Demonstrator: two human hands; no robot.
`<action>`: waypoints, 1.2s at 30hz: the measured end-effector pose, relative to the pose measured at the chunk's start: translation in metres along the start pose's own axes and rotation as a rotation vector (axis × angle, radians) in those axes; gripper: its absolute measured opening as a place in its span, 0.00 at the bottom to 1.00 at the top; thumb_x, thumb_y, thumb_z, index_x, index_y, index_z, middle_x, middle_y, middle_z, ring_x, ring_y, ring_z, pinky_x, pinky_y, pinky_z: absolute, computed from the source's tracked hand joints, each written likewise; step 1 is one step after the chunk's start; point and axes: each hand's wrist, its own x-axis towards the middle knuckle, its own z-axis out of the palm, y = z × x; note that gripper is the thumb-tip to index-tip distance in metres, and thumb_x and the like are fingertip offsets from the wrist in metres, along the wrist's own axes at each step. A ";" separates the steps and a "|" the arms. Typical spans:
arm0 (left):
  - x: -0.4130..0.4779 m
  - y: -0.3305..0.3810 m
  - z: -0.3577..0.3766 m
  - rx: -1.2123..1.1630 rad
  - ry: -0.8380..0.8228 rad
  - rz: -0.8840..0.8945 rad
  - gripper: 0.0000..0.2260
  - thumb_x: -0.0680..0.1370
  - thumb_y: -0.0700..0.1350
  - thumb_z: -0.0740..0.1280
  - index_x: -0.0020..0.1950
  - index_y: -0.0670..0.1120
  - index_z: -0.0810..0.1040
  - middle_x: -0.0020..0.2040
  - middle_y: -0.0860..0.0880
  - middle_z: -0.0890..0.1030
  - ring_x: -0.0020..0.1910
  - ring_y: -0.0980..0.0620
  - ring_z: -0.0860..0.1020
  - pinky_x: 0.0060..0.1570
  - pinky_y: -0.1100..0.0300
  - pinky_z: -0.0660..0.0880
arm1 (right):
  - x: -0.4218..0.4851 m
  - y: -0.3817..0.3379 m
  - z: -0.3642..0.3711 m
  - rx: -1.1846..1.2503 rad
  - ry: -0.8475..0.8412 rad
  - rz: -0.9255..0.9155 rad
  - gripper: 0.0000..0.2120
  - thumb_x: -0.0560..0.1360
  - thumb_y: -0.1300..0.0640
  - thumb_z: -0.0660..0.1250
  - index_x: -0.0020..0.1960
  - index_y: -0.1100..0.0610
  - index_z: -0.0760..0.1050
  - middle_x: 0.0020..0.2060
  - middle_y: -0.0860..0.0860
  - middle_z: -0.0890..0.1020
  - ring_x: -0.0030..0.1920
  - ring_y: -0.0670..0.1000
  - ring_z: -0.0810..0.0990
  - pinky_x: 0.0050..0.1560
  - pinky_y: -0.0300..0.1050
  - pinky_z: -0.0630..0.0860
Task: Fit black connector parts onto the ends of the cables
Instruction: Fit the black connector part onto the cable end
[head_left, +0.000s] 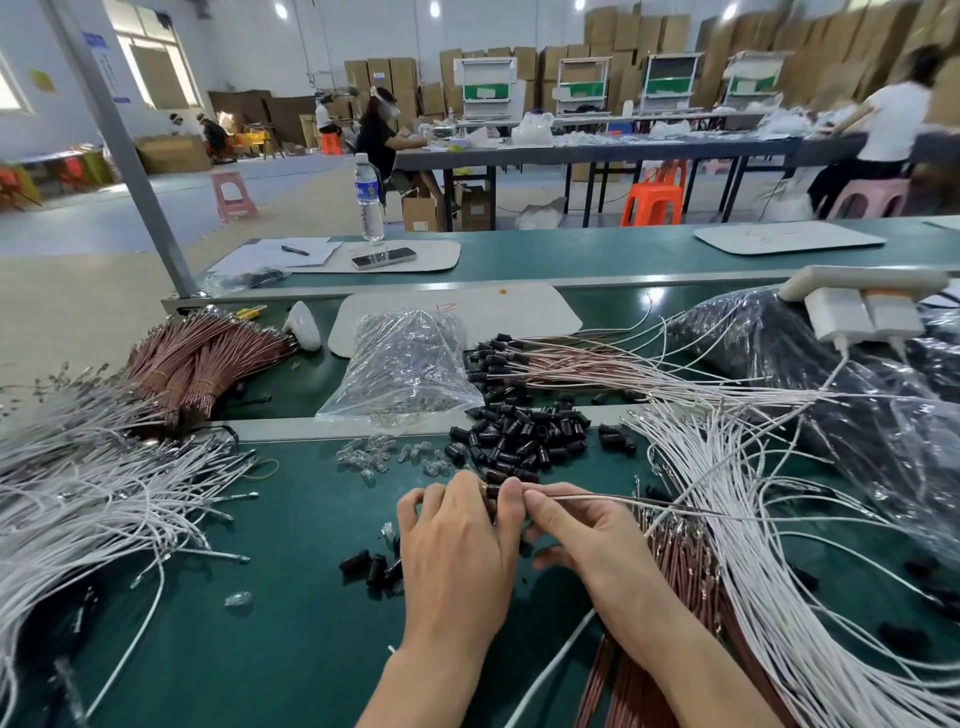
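Head view: the left hand (457, 551) is pinching a black connector part (492, 490) between thumb and forefinger, just in front of the connector pile (519, 439) on the green bench (285, 597). The right hand (587, 535) is pinching the brown cable (613, 499) close to its end, which is meeting the part. The operator should be keeping the cable in line with the opening and gripping near the tip to prevent buckling. Seating depth is hidden by the fingers.

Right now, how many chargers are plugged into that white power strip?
2: a white charger and an orange-topped charger beside it, on the power strip at right.
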 end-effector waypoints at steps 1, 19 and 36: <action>0.000 0.001 -0.001 0.010 0.016 0.003 0.20 0.85 0.59 0.51 0.38 0.51 0.65 0.31 0.58 0.69 0.33 0.53 0.69 0.52 0.56 0.64 | 0.000 0.000 0.000 -0.006 0.005 -0.003 0.11 0.73 0.49 0.71 0.53 0.50 0.87 0.45 0.52 0.87 0.43 0.45 0.82 0.40 0.40 0.79; 0.001 -0.001 0.000 -0.001 -0.201 -0.015 0.28 0.83 0.62 0.35 0.39 0.51 0.67 0.30 0.55 0.71 0.35 0.51 0.71 0.56 0.55 0.66 | -0.001 0.001 0.002 -0.042 -0.020 -0.008 0.08 0.80 0.56 0.68 0.54 0.52 0.87 0.46 0.53 0.87 0.46 0.48 0.84 0.43 0.41 0.80; -0.005 -0.005 0.000 -0.379 -0.217 0.025 0.09 0.84 0.62 0.48 0.56 0.62 0.64 0.52 0.60 0.75 0.55 0.63 0.65 0.53 0.65 0.66 | 0.006 0.004 0.001 0.121 -0.007 0.002 0.16 0.73 0.45 0.71 0.55 0.53 0.86 0.46 0.55 0.86 0.44 0.51 0.84 0.40 0.43 0.81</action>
